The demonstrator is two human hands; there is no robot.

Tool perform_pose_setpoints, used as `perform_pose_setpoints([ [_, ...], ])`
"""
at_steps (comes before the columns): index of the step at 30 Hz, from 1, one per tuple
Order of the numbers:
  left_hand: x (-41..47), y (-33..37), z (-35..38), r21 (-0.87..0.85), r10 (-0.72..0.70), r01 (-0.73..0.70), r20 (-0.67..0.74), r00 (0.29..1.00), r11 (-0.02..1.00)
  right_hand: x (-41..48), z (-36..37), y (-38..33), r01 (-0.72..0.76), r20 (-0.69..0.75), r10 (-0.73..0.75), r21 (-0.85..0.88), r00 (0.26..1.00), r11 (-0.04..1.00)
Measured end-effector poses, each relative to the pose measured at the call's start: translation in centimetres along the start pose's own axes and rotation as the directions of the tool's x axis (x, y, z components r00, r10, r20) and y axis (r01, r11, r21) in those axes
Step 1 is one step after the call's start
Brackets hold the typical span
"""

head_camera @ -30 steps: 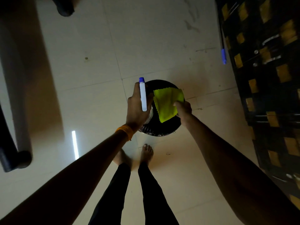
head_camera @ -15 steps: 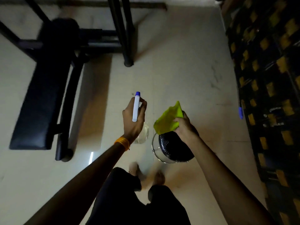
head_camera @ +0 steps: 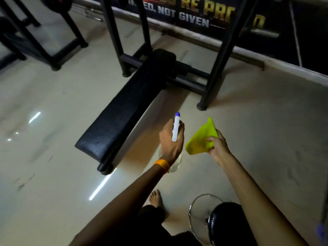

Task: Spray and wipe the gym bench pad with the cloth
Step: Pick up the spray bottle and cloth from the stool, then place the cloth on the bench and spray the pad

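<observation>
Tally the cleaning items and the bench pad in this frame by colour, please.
Yellow-green: 1, cloth in right hand
White with blue tip: 1, spray bottle in left hand
Black: 1, bench pad
Total: 3

Both arms outstretched; left hand (head_camera: 171, 141), right hand (head_camera: 218, 145) fisted.

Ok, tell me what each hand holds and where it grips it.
Left hand wraps the spray bottle around its neck, below the head. Right hand pinches the cloth at its lower edge.
</observation>
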State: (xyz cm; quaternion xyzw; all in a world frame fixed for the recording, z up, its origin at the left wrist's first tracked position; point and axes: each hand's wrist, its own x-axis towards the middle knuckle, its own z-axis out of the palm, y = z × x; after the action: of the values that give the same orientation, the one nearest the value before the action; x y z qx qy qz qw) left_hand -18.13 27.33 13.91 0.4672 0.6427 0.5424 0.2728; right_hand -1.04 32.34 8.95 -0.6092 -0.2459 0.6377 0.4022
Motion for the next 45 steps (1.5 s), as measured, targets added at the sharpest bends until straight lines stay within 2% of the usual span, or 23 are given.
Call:
perform_pose_setpoints([
  [4, 6.7, -2.7, -1.3, 0.11, -0.044, 0.054, -0.089, 0.995, 0.992, 4.5, 5.7, -2.8, -0.009, 0.068, 0.01, -0.014, 0.998, 1.0],
  [9, 14.2, -7.5, -2.8, 0.029, -0.079, 0.081, -0.083, 0.993, 0.996, 10.8, 11.6, -6.0, -0.061, 0.148, 0.073, -0.082, 0.986, 0.995],
  [13, 19.7, -10.0, -2.7, -0.006, -0.118, 0.119, -0.188, 0.975, 0.993, 17.5, 15.7, -8.4, -0.105, 0.227, 0.137, -0.147, 0.964, 0.984],
  [18, 26.7, -12.5, -1.4, -0.009, -0.212, 0.223, -0.35, 0.913, 0.975, 26.8, 21.9, -12.0, -0.089, 0.331, 0.184, -0.282, 0.926, 0.955],
  [23, 32.7, -14.5, -0.5, -0.054, -0.276, 0.289, -0.502, 0.82, 0.956, 35.0, 28.4, -14.2, -0.063, 0.408, 0.267, -0.449, 0.873, 0.891],
  [26, 35.7, -16.5, -0.4, -0.089, -0.289, 0.291, -0.562, 0.775, 0.953, 39.5, 32.4, -13.9, -0.076, 0.422, 0.34, -0.529, 0.84, 0.845],
  [28, 36.6, -17.5, -0.2, -0.095, -0.29, 0.288, -0.565, 0.772, 0.953, 40.9, 34.0, -13.9, -0.083, 0.438, 0.384, -0.565, 0.813, 0.821],
  [35, 40.3, -25.3, 0.0, -0.152, -0.401, 0.394, -0.601, 0.691, 0.907, 48.8, 41.8, -10.0, -0.08, 0.407, 0.521, -0.727, 0.75, 0.682],
  [39, 42.5, -28.7, -0.6, -0.093, -0.376, 0.409, -0.615, 0.693, 0.908, 52.5, 46.1, -7.9, -0.083, 0.428, 0.555, -0.735, 0.713, 0.673],
  [45, 45.1, -34.0, 0.0, -0.052, -0.343, 0.429, -0.69, 0.638, 0.902, 58.8, 50.4, -3.4, -0.163, 0.481, 0.631, -0.703, 0.609, 0.693],
])
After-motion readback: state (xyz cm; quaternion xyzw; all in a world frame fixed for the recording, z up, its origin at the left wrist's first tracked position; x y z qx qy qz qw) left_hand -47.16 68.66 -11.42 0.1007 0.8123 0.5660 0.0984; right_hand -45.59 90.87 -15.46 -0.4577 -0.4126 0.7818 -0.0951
